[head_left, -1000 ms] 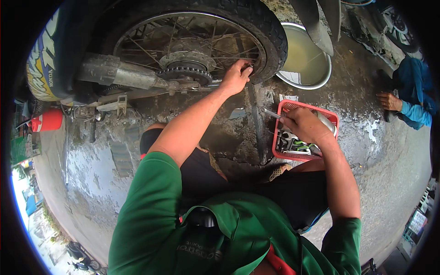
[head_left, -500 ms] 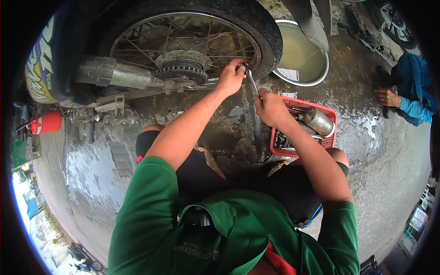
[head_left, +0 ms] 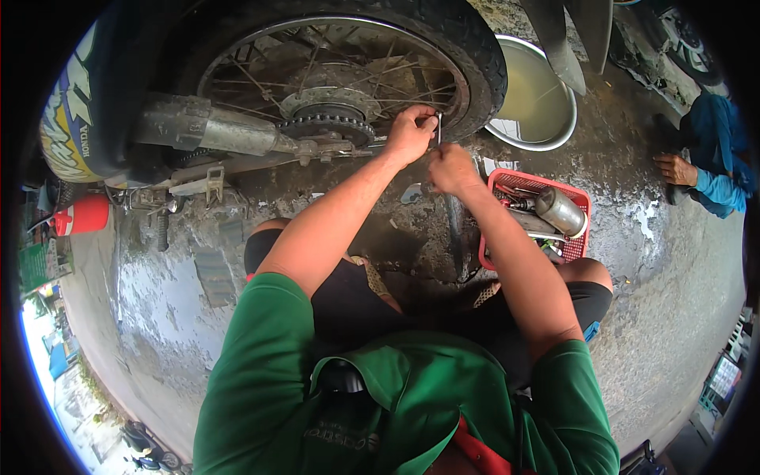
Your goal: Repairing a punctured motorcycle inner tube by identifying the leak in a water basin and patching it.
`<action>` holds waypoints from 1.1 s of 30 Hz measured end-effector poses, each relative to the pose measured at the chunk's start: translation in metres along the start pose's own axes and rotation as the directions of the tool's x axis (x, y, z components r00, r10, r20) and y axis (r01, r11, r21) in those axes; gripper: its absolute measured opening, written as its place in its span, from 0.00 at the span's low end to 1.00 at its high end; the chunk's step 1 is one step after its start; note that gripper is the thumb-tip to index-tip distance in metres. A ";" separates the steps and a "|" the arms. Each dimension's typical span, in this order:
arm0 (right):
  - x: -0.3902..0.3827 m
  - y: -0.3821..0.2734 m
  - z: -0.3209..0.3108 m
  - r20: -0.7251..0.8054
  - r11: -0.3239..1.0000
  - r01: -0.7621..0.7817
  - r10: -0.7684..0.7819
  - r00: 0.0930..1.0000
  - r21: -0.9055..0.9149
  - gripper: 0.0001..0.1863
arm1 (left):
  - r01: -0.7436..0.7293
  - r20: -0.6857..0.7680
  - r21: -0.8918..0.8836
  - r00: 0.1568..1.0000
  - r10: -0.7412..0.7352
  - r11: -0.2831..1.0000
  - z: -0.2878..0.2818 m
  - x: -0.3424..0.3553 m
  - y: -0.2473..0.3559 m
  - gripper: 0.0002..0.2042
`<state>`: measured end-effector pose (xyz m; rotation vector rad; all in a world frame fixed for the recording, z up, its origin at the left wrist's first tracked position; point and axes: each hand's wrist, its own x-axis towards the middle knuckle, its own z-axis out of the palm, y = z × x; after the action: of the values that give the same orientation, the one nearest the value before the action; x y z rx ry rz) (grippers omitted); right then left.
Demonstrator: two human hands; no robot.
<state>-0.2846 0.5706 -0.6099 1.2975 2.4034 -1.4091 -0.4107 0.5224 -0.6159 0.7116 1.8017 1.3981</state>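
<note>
A spoked motorcycle wheel (head_left: 467, 103) with a dark knobbly tyre stands ahead of me, its chain and sprocket (head_left: 328, 127) on the near side. My right hand (head_left: 454, 169) is closed around the lower end of a silver wrench (head_left: 439, 133). The wrench points up toward the rim, its far end by my left fingertips. My left hand (head_left: 411, 134) has its thumb and fingers pinched together at the rim's lower right. Whatever lies between those fingertips is too small to make out.
A red plastic basket (head_left: 587, 207) with tools and a metal canister stands by my right knee. Beyond it is a metal basin (head_left: 571, 131) of murky water. Another person's hand (head_left: 675, 169) rests at the far right. A red container (head_left: 83, 215) sits at the left.
My right hand has swung left, turning the wrench from a slant to nearly upright. My left hand stays at the rim. The whole view has shifted slightly.
</note>
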 end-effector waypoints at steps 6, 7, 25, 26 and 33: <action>-0.023 -0.017 -0.088 0.014 0.938 0.223 -0.227 0.974 -0.267 0.17 | -0.004 -0.013 0.090 1.000 0.005 0.996 -0.004 -0.003 0.006 0.13; -0.022 -0.018 -0.090 0.052 0.914 0.254 -0.250 0.967 -0.316 0.17 | -0.004 -0.017 0.073 1.000 0.005 0.997 -0.002 -0.002 0.006 0.13; -0.016 0.004 -0.020 -0.116 0.997 0.073 -0.069 0.991 0.034 0.17 | 0.014 0.013 0.083 1.000 -0.015 0.996 -0.002 0.002 -0.002 0.13; -0.019 0.002 -0.035 -0.168 0.992 0.121 -0.126 0.978 -0.044 0.16 | -0.017 -0.016 0.115 1.000 0.019 0.993 -0.006 0.002 -0.006 0.13; -0.035 -0.015 -0.069 -0.149 0.920 0.278 -0.327 0.933 -0.277 0.15 | 0.057 0.051 0.027 0.997 -0.058 0.998 -0.003 -0.001 0.008 0.11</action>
<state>-0.2494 0.5973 -0.5444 1.0784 2.9036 -1.0198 -0.4126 0.5220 -0.6074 0.6981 1.7887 1.3093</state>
